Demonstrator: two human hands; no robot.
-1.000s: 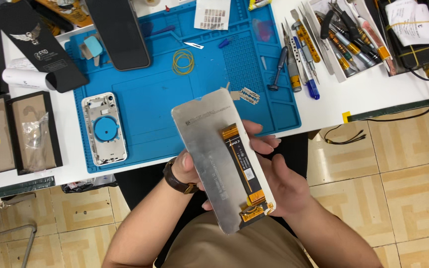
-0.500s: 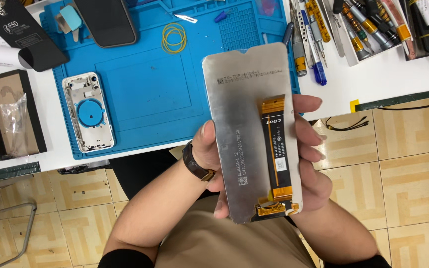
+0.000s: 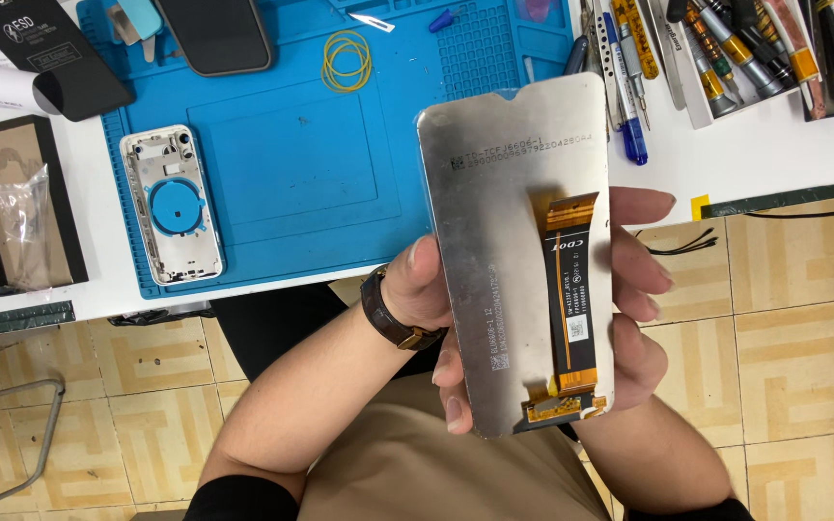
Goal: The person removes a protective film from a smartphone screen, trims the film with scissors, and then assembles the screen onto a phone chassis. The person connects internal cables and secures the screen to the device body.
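Head view shows both hands, left hand and right hand, clamped on the long edges of a silvery rectangular phone display panel, its back with orange-black flex ribbon turned upward for viewing, above the blue work mat.

— Where does the screen panel sit?
— Centre, between both hands: left hand at its nine o'clock, right hand at three.
— And behind it?
— The mat on the tabletop, at eleven. On it, the phone frame at nine, rubber bands at twelve.
— The tools?
— At one o'clock.
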